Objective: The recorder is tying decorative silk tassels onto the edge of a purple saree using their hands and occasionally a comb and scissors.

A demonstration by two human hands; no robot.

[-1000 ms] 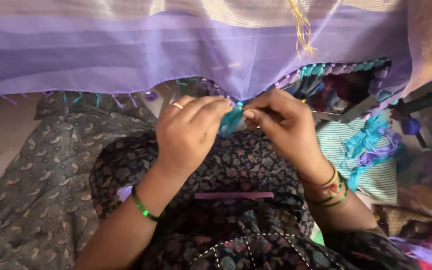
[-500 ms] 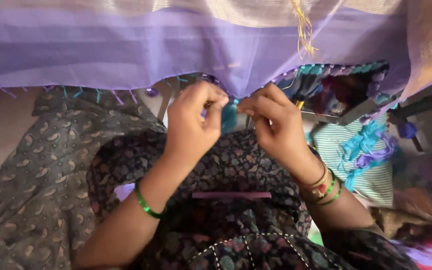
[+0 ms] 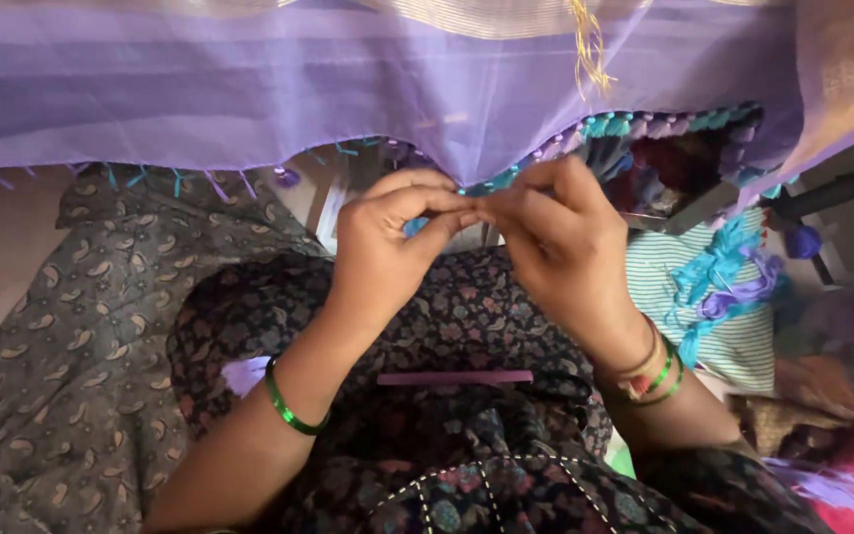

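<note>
From the head view I see my left hand [image 3: 387, 247] and right hand [image 3: 565, 237] meeting fingertip to fingertip, both pinched shut on the teal tassel [image 3: 417, 223] at the lilac cloth's edge [image 3: 467, 148], held taut for knotting. The cloth hangs just above the pinch, a purple stick [image 3: 455, 378] in my lap below. Since half a second ago, both hands have risen and closed tighter together.

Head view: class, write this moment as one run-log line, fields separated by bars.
left hand: pinching teal thread | right hand: pinching same spot | lilac cloth: hangs above, tasselled edge | lap: dark floral fabric
</note>
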